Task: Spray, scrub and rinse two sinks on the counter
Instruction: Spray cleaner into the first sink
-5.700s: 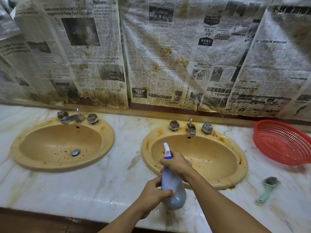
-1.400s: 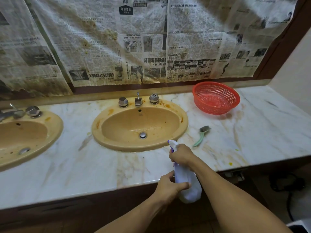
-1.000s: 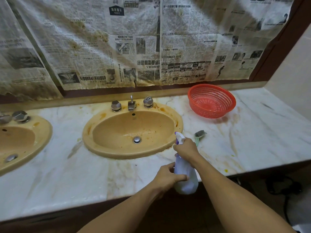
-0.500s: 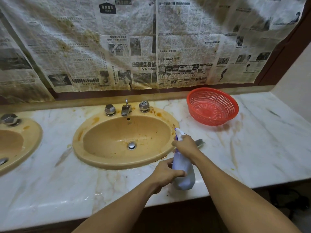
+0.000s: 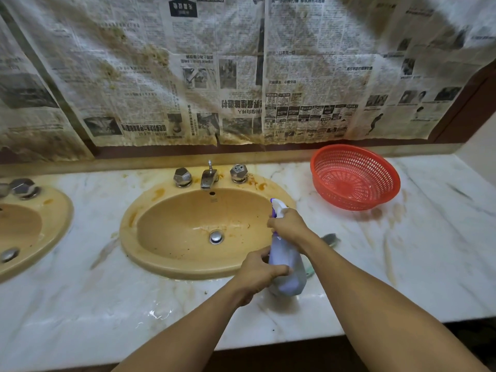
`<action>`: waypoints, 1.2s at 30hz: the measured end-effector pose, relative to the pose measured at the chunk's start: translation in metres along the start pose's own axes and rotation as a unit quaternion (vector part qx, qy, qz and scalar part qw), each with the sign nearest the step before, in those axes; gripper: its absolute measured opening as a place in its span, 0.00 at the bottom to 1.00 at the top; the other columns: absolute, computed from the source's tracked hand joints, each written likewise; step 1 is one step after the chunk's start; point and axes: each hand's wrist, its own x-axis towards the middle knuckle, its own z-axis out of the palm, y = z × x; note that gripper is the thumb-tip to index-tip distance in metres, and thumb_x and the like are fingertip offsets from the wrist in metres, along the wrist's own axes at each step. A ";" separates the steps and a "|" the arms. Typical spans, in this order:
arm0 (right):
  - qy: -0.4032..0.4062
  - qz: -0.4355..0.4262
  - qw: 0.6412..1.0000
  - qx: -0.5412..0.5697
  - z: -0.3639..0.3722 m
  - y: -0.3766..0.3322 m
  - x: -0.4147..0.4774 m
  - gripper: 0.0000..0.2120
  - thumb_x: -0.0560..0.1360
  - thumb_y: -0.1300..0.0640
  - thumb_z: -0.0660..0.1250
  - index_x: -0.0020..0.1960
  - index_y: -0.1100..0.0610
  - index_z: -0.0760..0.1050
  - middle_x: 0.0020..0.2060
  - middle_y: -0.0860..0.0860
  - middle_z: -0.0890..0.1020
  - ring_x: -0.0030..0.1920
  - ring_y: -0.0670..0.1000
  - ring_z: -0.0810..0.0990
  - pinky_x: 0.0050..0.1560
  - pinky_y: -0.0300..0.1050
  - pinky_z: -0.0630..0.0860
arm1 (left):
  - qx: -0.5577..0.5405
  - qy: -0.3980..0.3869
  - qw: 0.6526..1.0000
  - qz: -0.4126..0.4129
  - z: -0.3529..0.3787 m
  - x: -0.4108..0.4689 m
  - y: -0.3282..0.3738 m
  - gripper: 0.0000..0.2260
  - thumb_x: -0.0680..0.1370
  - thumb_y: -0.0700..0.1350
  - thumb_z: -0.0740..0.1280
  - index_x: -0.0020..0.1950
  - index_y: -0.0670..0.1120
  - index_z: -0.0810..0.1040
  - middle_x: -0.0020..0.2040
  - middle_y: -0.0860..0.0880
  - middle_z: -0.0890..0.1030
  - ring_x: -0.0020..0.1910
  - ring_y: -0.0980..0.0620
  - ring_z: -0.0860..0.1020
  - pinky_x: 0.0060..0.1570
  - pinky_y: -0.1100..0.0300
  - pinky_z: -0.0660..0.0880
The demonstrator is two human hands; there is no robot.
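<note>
Two stained yellow sinks are set in the marble counter (image 5: 80, 304): the right sink (image 5: 171, 210) in the middle of the view, the left sink (image 5: 40, 210) cut off by the left edge. I hold a pale purple spray bottle (image 5: 288, 275) upright over the right sink's front right rim. My left hand (image 5: 256, 272) grips the bottle's body. My right hand (image 5: 288, 226) is curled round its neck and trigger, the white nozzle pointing toward the basin. A green scrub brush (image 5: 331, 238) lies on the counter behind my right forearm, mostly hidden.
A red plastic basket (image 5: 354, 178) sits at the back right of the counter. The right sink's tap (image 5: 208, 178) has a metal knob on each side. Stained newspaper (image 5: 241, 76) covers the wall behind. The counter's front edge runs below my forearms.
The view has moved closer to the counter and the right sink has shifted toward the centre. Both hands keep the same hold on the bottle, now nearer the sink's rim.
</note>
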 end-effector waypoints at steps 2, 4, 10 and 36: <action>0.012 0.001 0.999 -0.030 0.005 -0.003 0.005 0.36 0.73 0.61 0.61 0.79 0.43 0.61 0.52 0.53 0.80 0.39 0.53 0.80 0.40 0.43 0.77 | 0.000 0.002 1.000 0.003 -0.006 0.003 0.000 0.17 0.68 0.46 0.75 0.57 0.53 0.84 0.51 0.49 0.86 0.45 0.53 0.82 0.37 0.63 0.75; 0.027 0.009 0.999 -0.040 0.010 -0.005 0.008 0.36 0.73 0.61 0.60 0.79 0.41 0.61 0.52 0.52 0.82 0.43 0.53 0.82 0.43 0.44 0.79 | 0.000 0.000 1.000 0.003 -0.012 0.005 -0.001 0.17 0.68 0.46 0.75 0.57 0.53 0.83 0.50 0.51 0.86 0.45 0.54 0.82 0.37 0.63 0.75; 0.062 0.022 0.998 -0.019 0.029 -0.012 0.011 0.27 0.74 0.60 0.62 0.73 0.47 0.71 0.40 0.52 0.79 0.46 0.59 0.82 0.50 0.51 0.80 | 0.014 -0.003 1.000 0.001 -0.035 0.005 0.000 0.18 0.67 0.48 0.75 0.57 0.53 0.83 0.48 0.54 0.85 0.46 0.54 0.81 0.39 0.63 0.74; -0.092 -0.030 0.992 -0.086 0.169 -0.078 0.004 0.18 0.72 0.61 0.61 0.55 0.41 0.75 0.39 0.49 0.80 0.41 0.53 0.78 0.40 0.42 0.73 | -0.035 0.115 0.993 -0.014 -0.138 -0.061 -0.052 0.24 0.66 0.52 0.77 0.62 0.55 0.81 0.53 0.55 0.86 0.54 0.53 0.84 0.56 0.51 0.83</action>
